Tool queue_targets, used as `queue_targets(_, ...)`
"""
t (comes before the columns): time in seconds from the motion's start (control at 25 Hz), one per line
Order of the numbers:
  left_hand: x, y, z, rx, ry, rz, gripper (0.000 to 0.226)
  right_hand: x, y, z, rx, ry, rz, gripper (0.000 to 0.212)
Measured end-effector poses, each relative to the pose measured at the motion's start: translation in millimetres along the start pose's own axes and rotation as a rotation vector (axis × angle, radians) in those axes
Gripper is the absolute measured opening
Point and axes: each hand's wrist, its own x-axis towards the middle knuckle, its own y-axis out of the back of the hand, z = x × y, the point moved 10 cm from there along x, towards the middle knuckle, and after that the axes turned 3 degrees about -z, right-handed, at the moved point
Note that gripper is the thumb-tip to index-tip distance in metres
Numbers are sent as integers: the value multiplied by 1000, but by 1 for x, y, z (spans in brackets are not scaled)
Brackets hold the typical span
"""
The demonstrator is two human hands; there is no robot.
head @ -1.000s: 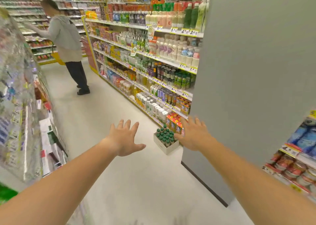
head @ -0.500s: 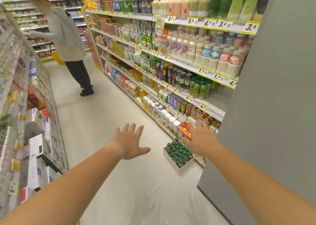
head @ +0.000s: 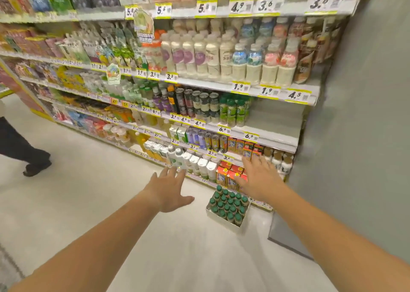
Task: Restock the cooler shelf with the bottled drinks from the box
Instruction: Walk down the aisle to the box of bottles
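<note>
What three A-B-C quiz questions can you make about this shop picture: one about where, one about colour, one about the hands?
1. Where is the box?
A. on the floor
B. on the top shelf
C. in the person's arms

2. What colour are the bottle caps in it?
A. red
B. green
C. yellow

3. How are the left hand and right hand?
A. each holding a bottle
B. open, holding nothing
C. carrying the box

Answers: 1 A, the box stands on the floor in front of the lowest shelf. 2 B, every cap showing is dark green. 3 B, both hands have spread fingers with nothing in them.
</note>
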Motion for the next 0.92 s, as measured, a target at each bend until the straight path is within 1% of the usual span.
queue_targets(0.28, 131, -8, -14, 81, -229, -11, 93, 68, -51, 14, 66, -209, -103, 76)
queue_targets(0.44, 221, -26, -4, 162, -341, -44, 93, 121, -92, 35, 65, -318, -122, 77)
queue_targets(0.6, 302, -51, 9, 183, -431, -66, 92, 168, -141, 49, 77, -381, -224, 73)
queue_targets(0.68, 344, -74, 15, 194, -460, -91, 93, 196, -165, 56, 69, -397, -229, 72)
queue_targets(0.76, 383, -108, 20, 224, -491, -108, 93, 220, -198, 65, 78, -429, -192, 71)
queue_targets(0.8, 401, -130, 24, 233, -512, -113, 93, 230, -220, 71, 90, -449, -183, 70)
queue_targets(0.92, 445, -209, 29, 208, -548, -162, 95, 246, -303, 81, 101, -489, -223, 69)
